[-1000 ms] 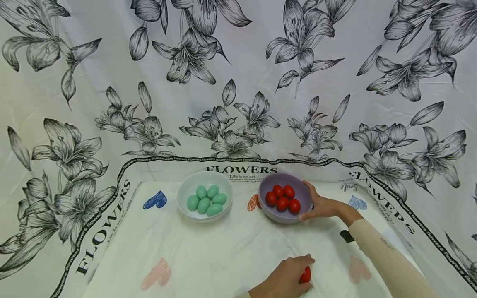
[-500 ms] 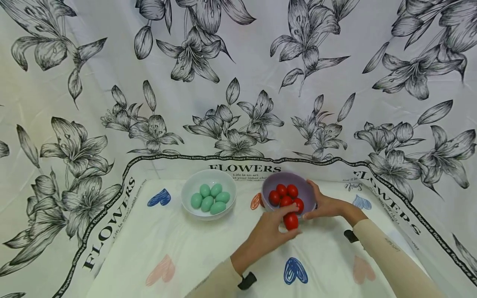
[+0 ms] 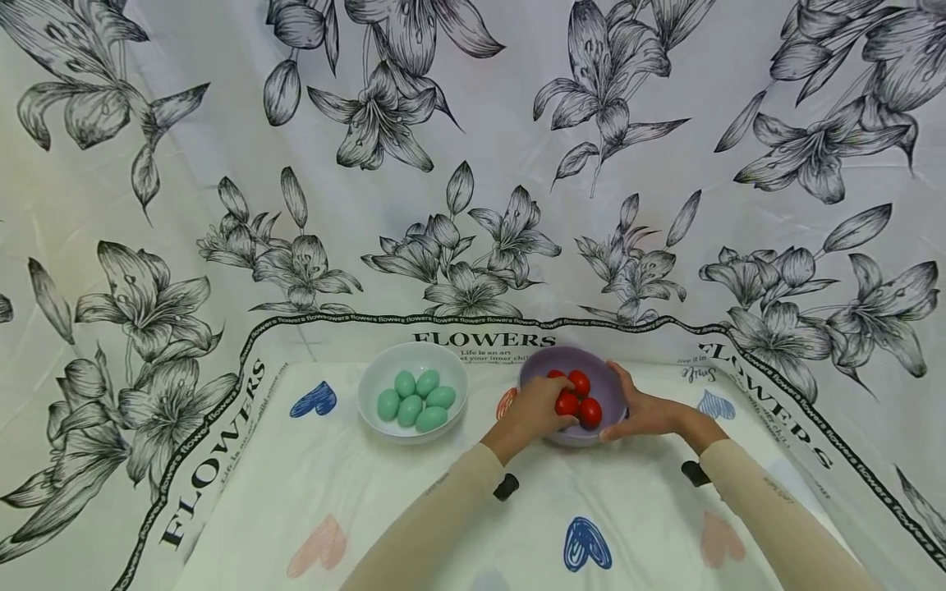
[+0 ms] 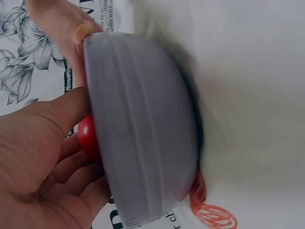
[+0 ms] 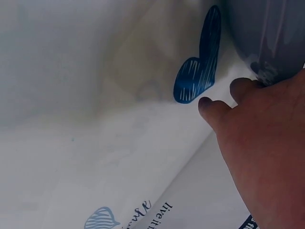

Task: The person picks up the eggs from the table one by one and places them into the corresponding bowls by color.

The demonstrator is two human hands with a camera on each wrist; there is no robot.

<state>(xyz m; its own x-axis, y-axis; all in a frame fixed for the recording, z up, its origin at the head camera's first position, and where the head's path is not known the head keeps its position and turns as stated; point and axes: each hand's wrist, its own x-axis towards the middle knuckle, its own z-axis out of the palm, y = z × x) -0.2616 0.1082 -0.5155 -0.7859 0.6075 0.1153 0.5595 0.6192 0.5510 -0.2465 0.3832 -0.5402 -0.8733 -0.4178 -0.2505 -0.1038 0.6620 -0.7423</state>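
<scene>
My left hand reaches over the near left rim of the purple bowl. In the left wrist view a red egg shows at the rim between its thumb and curled fingers, which hold it. Other red eggs lie in the bowl, some partly hidden by that hand. My right hand grips the bowl's right side, thumb at the front and fingers towards the back. In the right wrist view its fingertips are at the bowl's wall.
A white bowl with several pale green eggs stands left of the purple one. Both stand on a white cloth printed with hearts. Behind them hangs a flower-patterned curtain.
My left hand has picked up a red egg from the cloth's front and carried it forward into the purple bowl. The right hand keeps its grip on the bowl.
</scene>
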